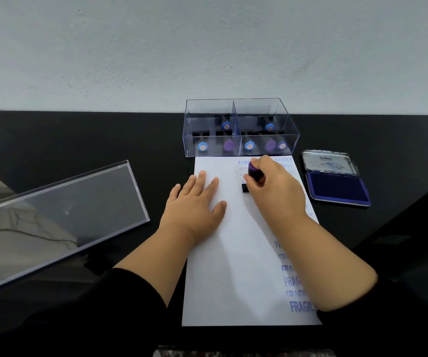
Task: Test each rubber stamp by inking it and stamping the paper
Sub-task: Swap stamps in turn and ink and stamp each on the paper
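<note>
A white sheet of paper (233, 266) lies on the black table, with blue "SAMPLE" prints near its top and "FRAGILE" prints down its right side. My right hand (274, 189) grips a rubber stamp (252, 176) with a purple handle, its black base pressed on the paper's upper middle. Fingers spread, my left hand (197, 204) lies flat on the paper's left edge. An open blue ink pad (337, 188) sits to the right of the paper.
A clear plastic box (241, 127) with dividers holds several stamps with blue and purple handles, just beyond the paper. Its clear lid (60, 215) lies at the left. A grey wall rises behind the table's far edge.
</note>
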A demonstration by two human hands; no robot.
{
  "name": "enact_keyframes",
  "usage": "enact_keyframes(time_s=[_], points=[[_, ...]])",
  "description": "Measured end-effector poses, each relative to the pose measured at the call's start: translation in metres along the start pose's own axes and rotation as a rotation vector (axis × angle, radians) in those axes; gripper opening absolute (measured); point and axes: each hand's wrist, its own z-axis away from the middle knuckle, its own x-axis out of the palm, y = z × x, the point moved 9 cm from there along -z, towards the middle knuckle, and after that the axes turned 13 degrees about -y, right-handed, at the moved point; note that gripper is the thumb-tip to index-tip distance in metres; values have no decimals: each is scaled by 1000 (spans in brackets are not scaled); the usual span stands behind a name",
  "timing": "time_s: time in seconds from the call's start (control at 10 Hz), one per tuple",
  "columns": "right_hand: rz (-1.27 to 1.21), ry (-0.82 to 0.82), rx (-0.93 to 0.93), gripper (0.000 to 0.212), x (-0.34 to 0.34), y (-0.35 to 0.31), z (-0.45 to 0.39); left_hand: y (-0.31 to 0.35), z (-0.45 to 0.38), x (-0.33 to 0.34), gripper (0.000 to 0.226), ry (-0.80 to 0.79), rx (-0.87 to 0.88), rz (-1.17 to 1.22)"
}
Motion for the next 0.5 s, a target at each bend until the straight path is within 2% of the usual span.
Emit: enact_keyframes(time_s=[0.5], points=[[77, -10, -39, 6, 1, -5, -1, 0, 0, 0, 57, 3, -2, 1]])
